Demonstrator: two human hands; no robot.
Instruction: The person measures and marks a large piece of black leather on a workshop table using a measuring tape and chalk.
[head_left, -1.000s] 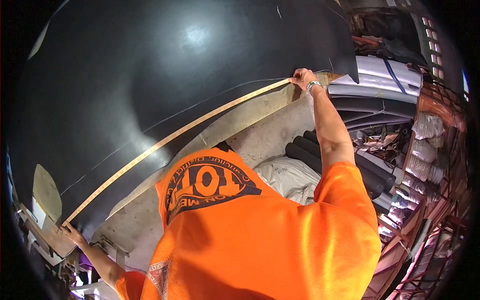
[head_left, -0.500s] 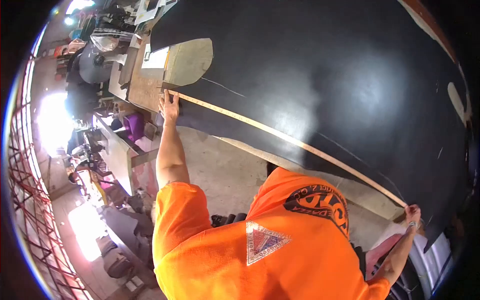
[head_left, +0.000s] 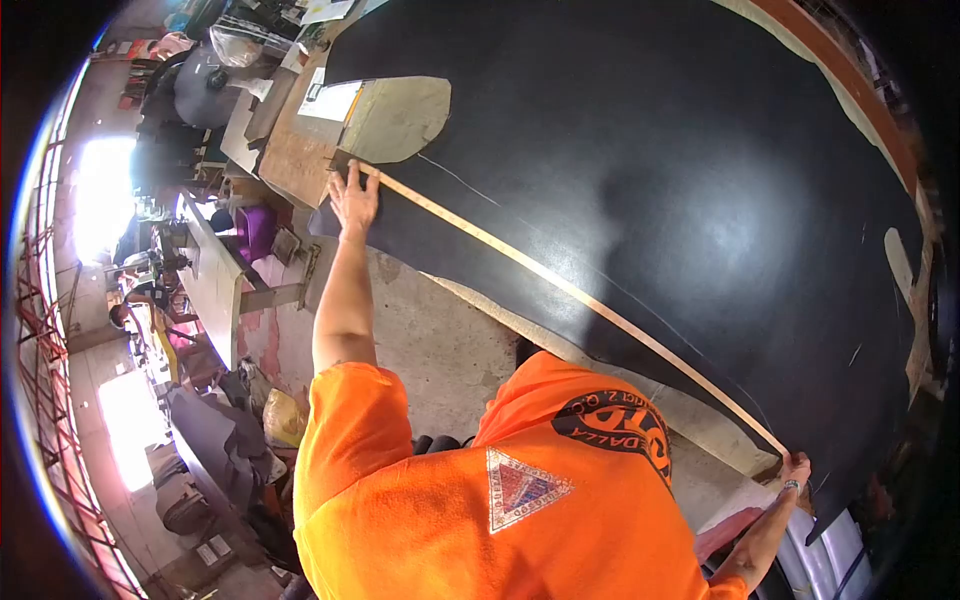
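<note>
A long yellow measuring tape (head_left: 545, 272), orange along part of its length, stretches diagonally over a large black sheet that looks like a leather hide (head_left: 540, 130). My left hand (head_left: 355, 203) lies at the tape's upper-left end, fingers spread and fingertips touching there. At the other end, near the hide's lower-right edge, my right hand (head_left: 796, 468) pinches the tape with closed fingers. A thin pale chalk-like line (head_left: 625, 290) runs along the hide on the far side of the tape.
The hide has a rounded cutout showing a beige surface (head_left: 400, 118). White paper (head_left: 330, 101) lies beside it on the wooden table (head_left: 296, 160). A person (head_left: 150, 300) is at the far left, near another table (head_left: 205, 285). A purple item (head_left: 257, 232) stands below the table.
The view has shifted slightly, so the hide and tape sit differently in frame. My left hand's fingers are more spread at the tape's end. My right hand still grips the other end.
</note>
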